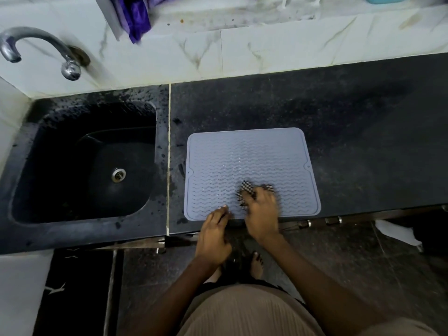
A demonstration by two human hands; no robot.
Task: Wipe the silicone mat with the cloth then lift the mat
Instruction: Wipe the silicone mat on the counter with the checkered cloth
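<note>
A grey silicone mat (pixel 242 156) with wavy ridges lies flat on the black counter, close to its front edge. A black-and-white checked cloth (pixel 247 189) is bunched on the mat's near middle, under my right hand (pixel 261 214), which grips it and looks motion-blurred. My left hand (pixel 214 236) rests at the mat's front edge, fingertips pressing on the near rim, holding nothing. Part of the cloth is hidden under my right fingers.
A black sink (pixel 82 163) with a metal drain lies left of the mat, under a curved steel tap (pixel 36 47). Bare black counter (pixel 363 141) stretches right. Purple fabric (pixel 135 18) hangs on the marbled wall behind. Drawer handles (pixel 320 221) sit below the counter edge.
</note>
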